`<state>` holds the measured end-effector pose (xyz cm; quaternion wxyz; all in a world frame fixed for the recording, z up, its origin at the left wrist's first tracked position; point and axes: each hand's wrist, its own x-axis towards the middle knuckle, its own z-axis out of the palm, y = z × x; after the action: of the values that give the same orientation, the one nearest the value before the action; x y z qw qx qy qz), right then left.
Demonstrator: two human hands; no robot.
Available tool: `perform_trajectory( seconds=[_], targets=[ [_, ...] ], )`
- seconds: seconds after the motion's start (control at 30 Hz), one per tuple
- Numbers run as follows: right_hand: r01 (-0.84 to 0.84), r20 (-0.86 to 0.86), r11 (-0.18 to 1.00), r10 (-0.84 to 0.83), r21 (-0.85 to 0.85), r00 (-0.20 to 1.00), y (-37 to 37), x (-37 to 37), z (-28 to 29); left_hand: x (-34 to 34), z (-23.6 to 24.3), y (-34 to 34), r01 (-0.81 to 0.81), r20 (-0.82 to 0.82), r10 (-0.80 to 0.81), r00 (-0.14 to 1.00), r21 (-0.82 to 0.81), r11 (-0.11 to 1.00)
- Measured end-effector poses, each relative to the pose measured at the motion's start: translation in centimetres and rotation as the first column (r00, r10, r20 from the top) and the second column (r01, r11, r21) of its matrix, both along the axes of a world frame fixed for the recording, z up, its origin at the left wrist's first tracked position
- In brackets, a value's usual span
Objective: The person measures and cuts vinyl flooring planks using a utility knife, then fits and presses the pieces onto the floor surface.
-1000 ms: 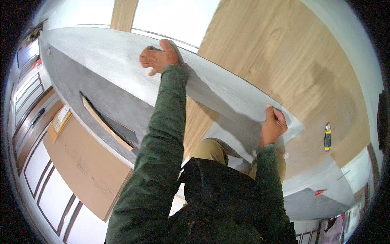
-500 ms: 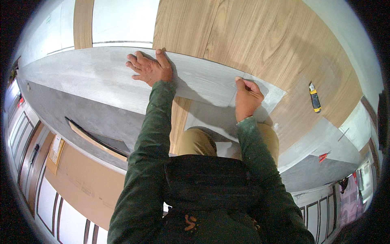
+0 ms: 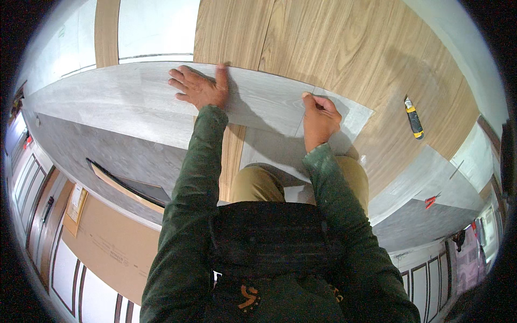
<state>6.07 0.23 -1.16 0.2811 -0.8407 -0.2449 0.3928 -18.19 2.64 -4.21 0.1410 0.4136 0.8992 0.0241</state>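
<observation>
A long light-grey wood-grain plank (image 3: 134,91) lies across in front of me, its far edge along tan wood-grain boards (image 3: 323,43). My left hand (image 3: 200,89) is spread on the plank, fingers apart, thumb at its far edge. Near a thin cross line towards the plank's right end, my right hand (image 3: 321,121) is closed, thumb and fingers pinched together just over the surface. What the pinch holds, if anything, is hidden. A paler grey piece (image 3: 353,116) lies right of that line. Farther right, a yellow-and-black utility knife (image 3: 414,118) rests on the tan boards.
Red-handled pliers (image 3: 432,202) lie on grey sheeting at the right. At the left, a dark-rimmed panel (image 3: 129,185) sits by the grey surface, with brown cardboard (image 3: 107,253) below. My knees (image 3: 257,184) are close to the planks. White pieces (image 3: 156,27) show beyond the plank.
The view has shifted slightly. My left hand is a little farther right along the plank, its thumb pointing straighter at the far edge. My right hand stays pinched near the cross line.
</observation>
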Motion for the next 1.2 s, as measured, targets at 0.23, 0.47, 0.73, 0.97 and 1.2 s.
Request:
perform_trajectory(
  seconds=[0.23, 0.47, 0.73, 0.97, 1.2],
  targets=[
    [-0.072, 0.089, 0.997, 0.073, -0.019, 0.993, 0.0, 0.5, -0.2, 6.1, 2.1, -1.0, 0.055, 0.141, -0.031, 0.990, -0.170, 0.984],
    [-0.320, 0.113, 0.946, 0.324, -0.060, 0.939, -0.1, 2.3, -0.2, 6.6, 3.8, 0.8, -0.018, 0.143, 0.066, 0.987, -0.313, 0.950],
    [-0.671, 0.802, 0.741, 0.389, 0.020, 0.453, 2.0, 24.3, 1.6, 6.9, 4.8, 1.1, -0.077, 0.174, 0.137, 0.975, -0.312, 0.947],
    [-0.772, 0.738, 0.584, 0.631, -0.250, 0.239, 0.6, 31.9, 0.2, 6.2, 6.0, 1.3, -0.112, 0.180, 0.178, 0.967, -0.329, 0.938],
    [-0.795, 0.549, 0.606, 0.673, -0.025, 0.496, 2.7, 33.2, -0.1, 7.1, 5.0, 1.6, -0.121, 0.203, 0.183, 0.962, -0.284, 0.951]
  ],
)
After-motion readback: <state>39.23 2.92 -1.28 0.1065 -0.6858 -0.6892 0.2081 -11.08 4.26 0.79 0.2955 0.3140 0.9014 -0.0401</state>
